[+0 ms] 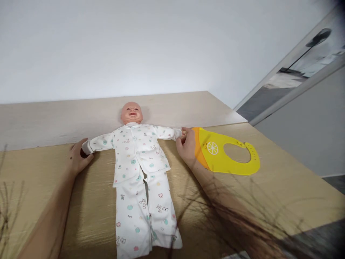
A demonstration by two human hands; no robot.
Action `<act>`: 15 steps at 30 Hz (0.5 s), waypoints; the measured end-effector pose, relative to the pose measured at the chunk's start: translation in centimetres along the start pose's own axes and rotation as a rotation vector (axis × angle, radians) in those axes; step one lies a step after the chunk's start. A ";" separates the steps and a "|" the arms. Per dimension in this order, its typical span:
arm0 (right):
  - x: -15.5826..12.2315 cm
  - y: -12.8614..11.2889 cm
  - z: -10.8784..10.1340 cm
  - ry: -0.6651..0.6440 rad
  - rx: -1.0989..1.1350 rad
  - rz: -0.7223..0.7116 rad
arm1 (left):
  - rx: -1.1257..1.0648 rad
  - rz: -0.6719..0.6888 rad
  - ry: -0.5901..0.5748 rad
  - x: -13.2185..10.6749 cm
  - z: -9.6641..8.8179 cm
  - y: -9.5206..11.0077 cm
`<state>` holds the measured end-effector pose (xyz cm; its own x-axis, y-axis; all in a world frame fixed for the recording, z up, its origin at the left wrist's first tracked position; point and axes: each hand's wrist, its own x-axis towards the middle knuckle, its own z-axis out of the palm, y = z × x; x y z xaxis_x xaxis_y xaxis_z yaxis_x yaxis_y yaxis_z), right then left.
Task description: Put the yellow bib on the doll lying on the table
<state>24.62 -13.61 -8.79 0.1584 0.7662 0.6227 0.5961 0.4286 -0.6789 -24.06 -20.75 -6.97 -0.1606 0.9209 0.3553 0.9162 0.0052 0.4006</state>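
A baby doll [132,114] lies on its back on the table, dressed in a white printed jacket [134,151] and matching trousers [145,212]. Both its arms are stretched out sideways. At the left, my left hand [78,154] has its thumb and fingers closed round the end of one sleeve; the doll's hand there is hidden. My right hand [187,144] pinches the end of the other arm, by the cuff, where a little of the doll's hand shows. Just beyond my right hand lies a yellow bib [215,144] with an orange pocket and a citrus-slice print, partly behind that hand.
The wooden table [280,172] has a paler raised strip [54,118] along the white wall. Its right edge slopes toward the grey floor. A glazed opening [296,72] stands at the upper right. Blurred dark strands cross the lower view. A pale object shows at the bottom edge.
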 end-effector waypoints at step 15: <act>0.3 -1.2 -1.7 -0.015 0.130 0.172 | 0.242 0.091 0.170 -0.4 0.4 0.5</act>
<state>25.28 -14.73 -7.14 0.2367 0.8398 0.4886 0.4546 0.3487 -0.8196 -23.34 -20.99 -7.28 -0.1144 0.8432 0.5252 0.9872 0.0374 0.1551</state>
